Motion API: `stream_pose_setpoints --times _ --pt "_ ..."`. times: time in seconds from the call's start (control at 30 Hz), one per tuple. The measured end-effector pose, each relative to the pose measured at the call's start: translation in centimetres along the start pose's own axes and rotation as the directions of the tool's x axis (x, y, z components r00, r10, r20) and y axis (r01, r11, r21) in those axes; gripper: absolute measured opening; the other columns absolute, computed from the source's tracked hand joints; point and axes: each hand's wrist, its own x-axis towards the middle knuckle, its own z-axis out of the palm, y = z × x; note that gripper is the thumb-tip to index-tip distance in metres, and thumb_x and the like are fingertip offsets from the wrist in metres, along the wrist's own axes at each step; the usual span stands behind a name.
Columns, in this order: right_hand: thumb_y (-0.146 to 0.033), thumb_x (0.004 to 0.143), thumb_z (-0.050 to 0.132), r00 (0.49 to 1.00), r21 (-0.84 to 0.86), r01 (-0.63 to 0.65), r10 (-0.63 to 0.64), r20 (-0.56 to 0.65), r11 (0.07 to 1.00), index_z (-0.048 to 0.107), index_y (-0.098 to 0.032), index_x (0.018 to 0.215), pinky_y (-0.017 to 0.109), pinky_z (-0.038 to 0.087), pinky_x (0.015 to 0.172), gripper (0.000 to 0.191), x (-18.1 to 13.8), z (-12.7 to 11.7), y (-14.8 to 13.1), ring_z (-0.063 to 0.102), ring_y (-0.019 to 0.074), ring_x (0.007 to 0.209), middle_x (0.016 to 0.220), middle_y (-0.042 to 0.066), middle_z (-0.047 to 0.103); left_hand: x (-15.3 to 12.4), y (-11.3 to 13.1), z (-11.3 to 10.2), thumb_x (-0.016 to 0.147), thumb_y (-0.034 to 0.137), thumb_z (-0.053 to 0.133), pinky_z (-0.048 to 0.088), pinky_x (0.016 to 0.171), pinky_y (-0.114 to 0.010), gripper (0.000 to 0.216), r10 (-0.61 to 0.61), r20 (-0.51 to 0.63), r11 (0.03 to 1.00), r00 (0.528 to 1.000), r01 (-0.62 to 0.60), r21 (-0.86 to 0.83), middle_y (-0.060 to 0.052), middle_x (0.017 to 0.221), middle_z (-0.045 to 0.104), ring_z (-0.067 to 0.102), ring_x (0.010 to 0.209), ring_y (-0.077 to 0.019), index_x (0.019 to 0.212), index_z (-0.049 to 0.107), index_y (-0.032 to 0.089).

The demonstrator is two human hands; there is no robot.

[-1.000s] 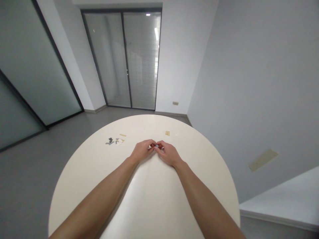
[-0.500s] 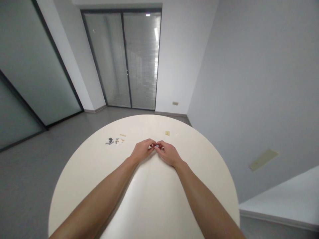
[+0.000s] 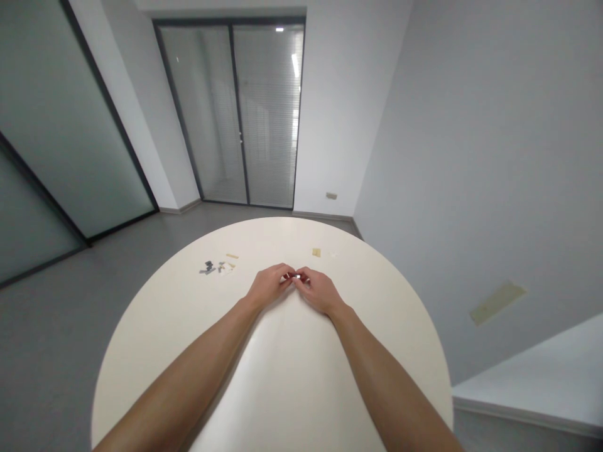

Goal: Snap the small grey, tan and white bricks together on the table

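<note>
My left hand (image 3: 269,284) and my right hand (image 3: 318,289) meet over the middle of the white round table (image 3: 287,376). Between their fingertips is a small piece with dark and whitish parts (image 3: 296,276); the fingers cover most of it, so its kind cannot be made out. Both hands are closed in a pinch around it. To the left of my left hand lie several small dark grey pieces (image 3: 207,268) and a little heap of whitish and grey pieces (image 3: 227,268).
Behind the heap lies a thin tan strip (image 3: 232,256). A small yellow square piece (image 3: 316,252) rests beyond my right hand, with faint whitish bits (image 3: 333,255) beside it. Past the table's far edge stand a glass door (image 3: 268,119) and a grey wall (image 3: 471,157).
The small piece between my fingertips shows a brighter whitish spot now. My hands and arms stay almost where they were, and the pieces on the table lie as before.
</note>
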Motion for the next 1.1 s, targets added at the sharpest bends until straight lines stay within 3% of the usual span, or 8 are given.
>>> stream_pose_setpoints --times 0.67,1.1 --pt "-0.044 0.098 0.046 1.0 -0.055 -0.009 0.009 0.005 0.998 0.064 -0.022 0.1 0.025 0.039 0.072 0.028 0.1 0.27 0.59 0.061 0.0154 0.081 0.091 0.004 0.07 0.02 0.39 -0.08 0.088 0.029 0.054 0.05 0.071 -0.022 0.017 -0.021 0.023 0.999 1.0 0.022 -0.031 0.0 0.096 0.07 0.064 0.084 -0.0137 0.1 0.065 0.023" --pt "-0.036 0.095 0.054 0.999 -0.011 0.014 -0.015 -0.047 1.0 0.061 -0.025 0.105 0.026 0.044 0.075 0.017 0.11 0.31 0.72 0.064 0.0157 0.085 0.095 0.002 0.071 0.02 0.54 -0.21 0.09 0.035 0.051 0.047 0.067 -0.024 0.019 -0.078 0.035 0.997 0.996 0.078 -0.011 0.0 0.093 0.071 0.065 0.08 -0.0147 0.097 0.065 0.024"
